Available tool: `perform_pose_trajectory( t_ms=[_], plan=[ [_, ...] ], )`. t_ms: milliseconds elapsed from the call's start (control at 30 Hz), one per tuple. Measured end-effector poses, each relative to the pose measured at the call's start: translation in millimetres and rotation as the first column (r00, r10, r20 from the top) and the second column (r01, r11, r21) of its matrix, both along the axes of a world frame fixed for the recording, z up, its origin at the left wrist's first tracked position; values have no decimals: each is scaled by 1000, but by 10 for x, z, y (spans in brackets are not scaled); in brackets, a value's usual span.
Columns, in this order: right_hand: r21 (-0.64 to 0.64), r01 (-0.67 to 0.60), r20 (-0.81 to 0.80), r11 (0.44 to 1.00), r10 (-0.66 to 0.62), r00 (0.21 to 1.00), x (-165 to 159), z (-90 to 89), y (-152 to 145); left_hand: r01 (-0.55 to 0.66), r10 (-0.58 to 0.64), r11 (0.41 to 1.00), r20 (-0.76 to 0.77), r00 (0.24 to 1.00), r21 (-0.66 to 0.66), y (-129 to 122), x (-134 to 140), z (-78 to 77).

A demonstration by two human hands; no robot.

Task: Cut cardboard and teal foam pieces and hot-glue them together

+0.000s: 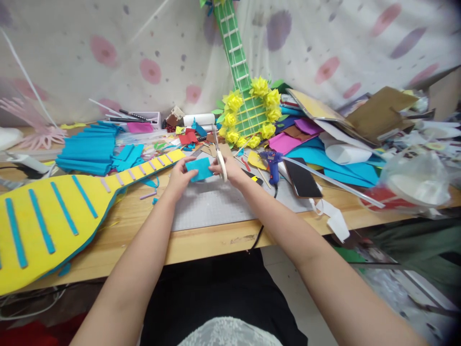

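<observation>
Between my two hands a small blue rectangle of felt or paper [199,169] is held above the grey cutting mat [212,209]. My left hand [179,176] pinches its left edge between thumb and fingers. A pair of white-handled scissors [221,163] hangs on my right hand [230,168], blades pointing up and away from me. The right fingertips also touch the blue piece's right edge. To the left lies a yellow guitar-shaped cutout [46,216] with blue and pale purple strips across it.
A green instrument model [239,67] ringed with yellow paper flowers leans at the back. Right of the mat are a blue glue gun [272,163] with its cord, a phone [303,178] and piled sheets. Folded blue material [90,148] and scraps lie back left.
</observation>
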State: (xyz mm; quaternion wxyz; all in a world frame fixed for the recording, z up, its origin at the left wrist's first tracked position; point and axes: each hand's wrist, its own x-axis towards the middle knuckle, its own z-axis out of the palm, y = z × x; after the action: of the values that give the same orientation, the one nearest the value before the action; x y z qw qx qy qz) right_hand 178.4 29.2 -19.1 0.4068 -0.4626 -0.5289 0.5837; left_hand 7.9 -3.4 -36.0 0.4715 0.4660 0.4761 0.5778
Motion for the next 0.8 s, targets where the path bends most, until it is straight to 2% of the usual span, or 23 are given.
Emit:
perform_pose_trajectory(
  t_ms=[33,100,167,200,267,367,500,567,667,800],
  plan=[
    [-11,38,-53,999,-39,998,-24,-20,-8,2,5,999,127,992,-52,-4,27,2],
    [-35,121,-170,992,-125,978,-85,-68,-27,87,-34,985,334,942,-146,-11,94,-9],
    [-60,175,-249,983,-184,951,-157,-110,-47,190,-101,967,425,899,-172,-16,168,-37],
    [-71,192,-262,979,-204,943,-193,-123,-57,199,-106,965,439,892,-173,-16,200,-53],
    [-80,209,-239,975,-222,945,-251,-130,-71,129,-40,975,429,902,-179,-11,239,-83],
    [-55,205,-131,977,-210,969,-284,-111,-59,-2,50,988,314,948,-151,6,204,-92],
    [31,205,-4,978,-205,979,-261,-99,5,-11,24,997,163,986,-81,12,94,-38],
    [76,211,21,975,-213,977,-270,-116,27,13,3,997,206,979,-79,5,89,-12],
    [115,190,69,975,-199,978,-319,-159,14,53,-22,996,362,932,-75,1,144,-6],
    [198,-1,246,980,-49,968,-296,-174,-59,9,43,994,464,885,-109,35,158,-49]
  ],
)
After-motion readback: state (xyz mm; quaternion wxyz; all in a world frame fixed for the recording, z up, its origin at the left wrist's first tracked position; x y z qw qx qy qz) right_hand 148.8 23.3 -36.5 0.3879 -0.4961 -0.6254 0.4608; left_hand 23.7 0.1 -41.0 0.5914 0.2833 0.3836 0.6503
